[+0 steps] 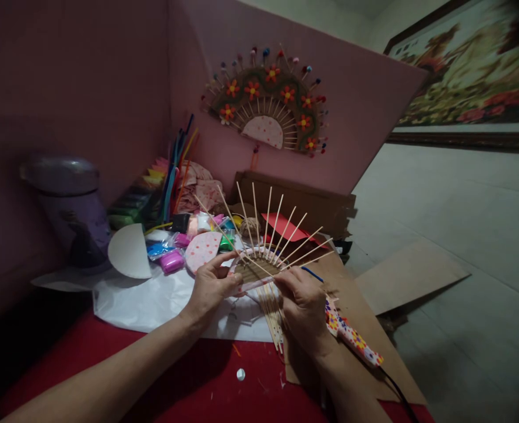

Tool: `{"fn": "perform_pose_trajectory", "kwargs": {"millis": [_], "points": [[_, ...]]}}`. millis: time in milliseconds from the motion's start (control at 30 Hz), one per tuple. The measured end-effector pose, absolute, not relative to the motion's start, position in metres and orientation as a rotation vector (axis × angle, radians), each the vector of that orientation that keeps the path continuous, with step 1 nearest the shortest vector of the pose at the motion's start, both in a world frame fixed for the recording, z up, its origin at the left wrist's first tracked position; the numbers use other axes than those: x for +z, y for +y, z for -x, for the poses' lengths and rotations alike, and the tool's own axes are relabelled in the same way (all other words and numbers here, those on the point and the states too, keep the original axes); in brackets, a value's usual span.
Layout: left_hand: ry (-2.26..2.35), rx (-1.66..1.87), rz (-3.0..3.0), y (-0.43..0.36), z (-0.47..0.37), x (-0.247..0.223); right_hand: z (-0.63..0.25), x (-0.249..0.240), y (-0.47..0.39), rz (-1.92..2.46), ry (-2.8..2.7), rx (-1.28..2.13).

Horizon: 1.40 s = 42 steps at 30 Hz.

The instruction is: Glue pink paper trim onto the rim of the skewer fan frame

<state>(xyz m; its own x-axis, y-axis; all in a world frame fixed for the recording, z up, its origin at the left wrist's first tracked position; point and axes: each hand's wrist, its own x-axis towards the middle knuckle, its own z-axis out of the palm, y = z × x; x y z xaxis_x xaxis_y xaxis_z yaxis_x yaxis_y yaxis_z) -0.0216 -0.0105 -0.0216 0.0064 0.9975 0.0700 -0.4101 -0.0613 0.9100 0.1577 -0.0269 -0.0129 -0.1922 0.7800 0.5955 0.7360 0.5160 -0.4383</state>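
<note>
My left hand (210, 288) pinches the left side of a half-round cardboard piece (254, 269) with a spotted pale rim. Several thin wooden sticks (271, 217) fan out from its curved edge. My right hand (303, 302) has its fingers closed at the piece's right side, on the end of a wooden stick (261, 268) that lies slanting across the cardboard. Under the hands, a bundle of loose wooden sticks (270, 314) lies on white sheeting (153, 305). Close to my right forearm is a flower-patterned glue gun (351, 336) with a black cord.
A decorated fan (263, 111) hangs on the pink board behind. Clay packets (171, 261), a white half disc (130, 251), a spotted half disc (203, 249) and a lilac tumbler (72, 217) stand or lie at left. Brown cardboard (347, 282) and red paper (290, 230) are at right.
</note>
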Motion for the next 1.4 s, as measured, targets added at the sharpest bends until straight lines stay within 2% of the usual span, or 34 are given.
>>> {"fn": "perform_pose_trajectory", "kwargs": {"millis": [667,1400], "points": [[0.875,1.544,-0.868,-0.003,0.029,-0.018,-0.153,-0.02,-0.03,1.11,-1.956,-0.013],[0.902,1.482,-0.848,-0.007,0.026,-0.018,-0.151,-0.02,-0.031,1.172,-1.961,-0.107]]}}
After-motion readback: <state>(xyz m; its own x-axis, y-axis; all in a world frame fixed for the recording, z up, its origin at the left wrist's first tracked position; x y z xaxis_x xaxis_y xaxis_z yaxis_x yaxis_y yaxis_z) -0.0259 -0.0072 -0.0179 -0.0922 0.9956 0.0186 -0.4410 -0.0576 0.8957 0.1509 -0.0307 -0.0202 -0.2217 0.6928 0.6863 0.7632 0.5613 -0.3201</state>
